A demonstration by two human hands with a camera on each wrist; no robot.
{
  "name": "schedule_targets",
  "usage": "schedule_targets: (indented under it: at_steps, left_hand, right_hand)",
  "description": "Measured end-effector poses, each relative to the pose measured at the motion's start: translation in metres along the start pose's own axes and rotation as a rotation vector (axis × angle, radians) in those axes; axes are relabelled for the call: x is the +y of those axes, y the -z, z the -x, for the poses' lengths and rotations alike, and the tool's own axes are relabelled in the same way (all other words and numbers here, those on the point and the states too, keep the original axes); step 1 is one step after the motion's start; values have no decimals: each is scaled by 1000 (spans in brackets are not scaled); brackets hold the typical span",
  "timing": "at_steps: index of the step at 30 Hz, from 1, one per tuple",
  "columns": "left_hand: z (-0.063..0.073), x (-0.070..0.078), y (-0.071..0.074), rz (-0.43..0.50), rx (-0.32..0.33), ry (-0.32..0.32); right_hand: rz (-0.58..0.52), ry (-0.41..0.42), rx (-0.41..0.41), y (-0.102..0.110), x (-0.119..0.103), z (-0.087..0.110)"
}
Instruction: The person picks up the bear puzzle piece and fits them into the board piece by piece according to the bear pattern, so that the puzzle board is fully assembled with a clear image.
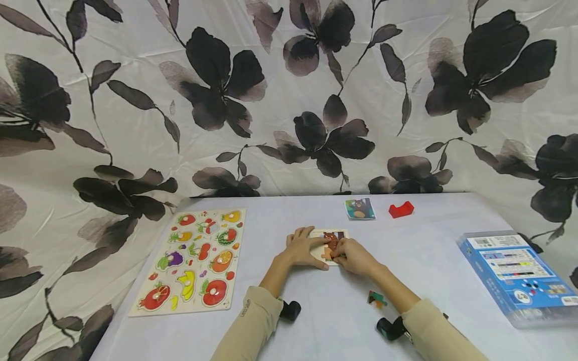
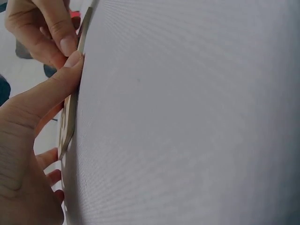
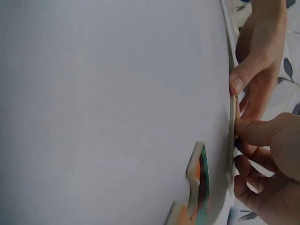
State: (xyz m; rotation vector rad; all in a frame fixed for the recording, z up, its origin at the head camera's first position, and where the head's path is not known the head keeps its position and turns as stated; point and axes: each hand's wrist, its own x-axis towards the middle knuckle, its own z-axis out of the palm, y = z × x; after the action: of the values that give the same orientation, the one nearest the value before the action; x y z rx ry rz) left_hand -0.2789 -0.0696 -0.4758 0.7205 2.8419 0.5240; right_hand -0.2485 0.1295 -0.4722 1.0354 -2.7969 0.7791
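Note:
A small wooden puzzle board [image 1: 318, 234] with a brown bear picture [image 1: 333, 242] lies flat on the table. My left hand [image 1: 301, 249] steadies it from the left, its thumb [image 2: 70, 65] pressed at the near edge and its index finger reaching over the picture. My right hand [image 1: 356, 256] bends over the right side, thumb and index finger pinching a small puzzle piece [image 3: 237, 142] against the board; the fingers hide most of this piece. Loose wooden pieces in green, red and orange [image 1: 377, 299] lie nearer, below the right wrist.
A fruit puzzle board [image 1: 198, 266] lies to the left. Toward the back are a bear picture card [image 1: 359, 208] and a red piece [image 1: 401, 209]. A blue box [image 1: 519, 276] sits at the right edge. Behind the table hangs a flowered cloth [image 1: 271, 100].

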Motion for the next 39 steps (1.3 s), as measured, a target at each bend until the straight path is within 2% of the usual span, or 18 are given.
schedule_targets:
  at_steps: [4, 9, 17, 20, 26, 33, 39]
  left_hand:
    - [-1, 0, 0, -6, -5, 4]
    - [-1, 1, 1, -2, -9, 4]
    - [0, 1, 1, 0, -2, 14]
    - [-1, 1, 1, 3, -3, 17]
    - [-2, 0, 1, 5, -2, 14]
    - [0, 1, 1, -4, -11, 1]
    - [2, 1, 0, 1, -8, 4]
  right_hand:
    - [159, -18, -60, 3, -12, 7]
    - [239, 26, -59, 3, -22, 8]
    - [137, 83, 74, -8, -15, -4]
    - [102, 94, 92, -11, -13, -5]
    - [119, 87, 60, -8, -14, -2]
    - [112, 114, 24, -2, -12, 15]
    - [110, 12, -27, 2, -19, 22]
